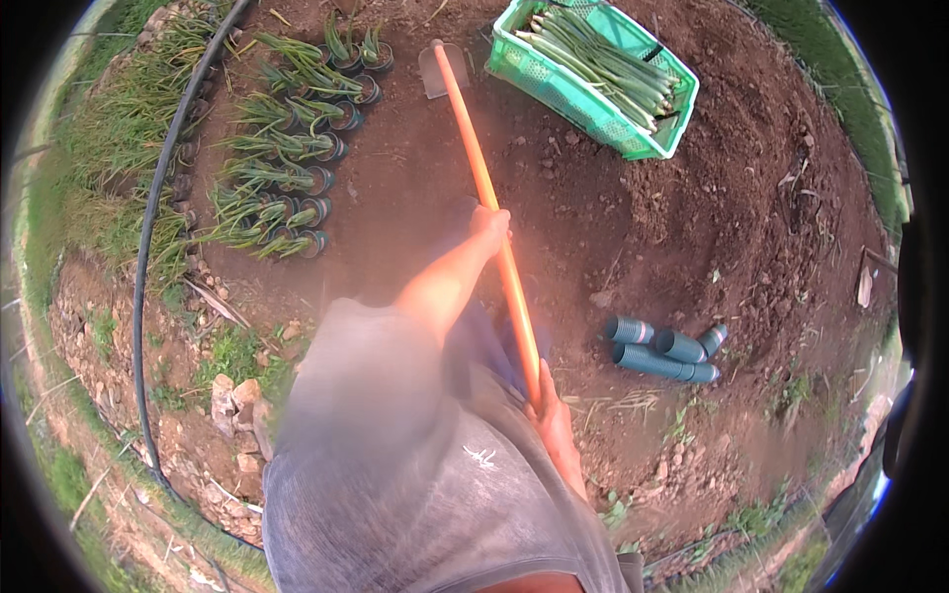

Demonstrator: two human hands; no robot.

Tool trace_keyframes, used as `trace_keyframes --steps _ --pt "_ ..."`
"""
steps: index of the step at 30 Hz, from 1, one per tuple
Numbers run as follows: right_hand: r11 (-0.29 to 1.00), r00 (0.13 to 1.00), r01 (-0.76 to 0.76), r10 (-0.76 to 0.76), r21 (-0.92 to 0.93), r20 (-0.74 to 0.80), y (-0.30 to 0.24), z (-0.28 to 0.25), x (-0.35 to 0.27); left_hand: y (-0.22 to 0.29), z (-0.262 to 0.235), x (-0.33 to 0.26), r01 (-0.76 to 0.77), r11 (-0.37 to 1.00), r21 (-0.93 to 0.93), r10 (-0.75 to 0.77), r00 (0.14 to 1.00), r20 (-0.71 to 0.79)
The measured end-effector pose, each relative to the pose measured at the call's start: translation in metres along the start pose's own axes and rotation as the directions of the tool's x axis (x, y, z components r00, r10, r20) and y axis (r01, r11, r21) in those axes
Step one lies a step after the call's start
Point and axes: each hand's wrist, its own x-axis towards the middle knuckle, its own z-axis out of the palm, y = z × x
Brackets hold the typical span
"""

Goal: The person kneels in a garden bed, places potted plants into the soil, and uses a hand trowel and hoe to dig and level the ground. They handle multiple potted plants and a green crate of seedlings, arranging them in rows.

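A hoe with a long orange handle [477,158] slants away from my body across the brown soil. Its flat metal blade [432,77] rests on or just over the ground at the far end. My left hand [487,229] is wrapped round the middle of the handle, with that arm reaching forward. Closer to my body, my right hand [558,427] grips the handle near its near end. Part of its fingers is hidden by the handle and my grey shirt.
Several potted plants [316,181] with long green leaves stand in rows at left, beside a black hose [156,227]. A green crate [593,104] of long green stalks [603,61] sits at far right. Stacked dark green pots [657,362] lie at right. Stones [235,405] are at near left.
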Motion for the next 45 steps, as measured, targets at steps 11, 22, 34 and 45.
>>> trace_keyframes --steps 11,22,34,45 --pt "0.975 0.976 -0.215 0.217 0.059 -0.032 -0.004 0.024 -0.089 -0.038 -0.027 -0.085 0.259 0.965 -0.033 -0.260 0.965 -0.023" --pt "0.940 0.970 -0.230 0.241 0.254 -0.014 -0.018 -0.012 -0.071 -0.026 0.014 -0.082 0.178 0.975 0.131 -0.180 0.984 0.000" --pt "0.980 0.980 -0.197 0.196 0.026 0.030 -0.005 -0.038 -0.063 -0.020 0.020 -0.080 0.203 0.979 0.020 -0.202 0.979 -0.036" --pt "0.991 0.991 -0.132 0.133 -0.034 0.020 0.060 -0.078 -0.082 -0.081 0.032 -0.106 0.314 0.929 -0.197 -0.330 0.943 -0.051"
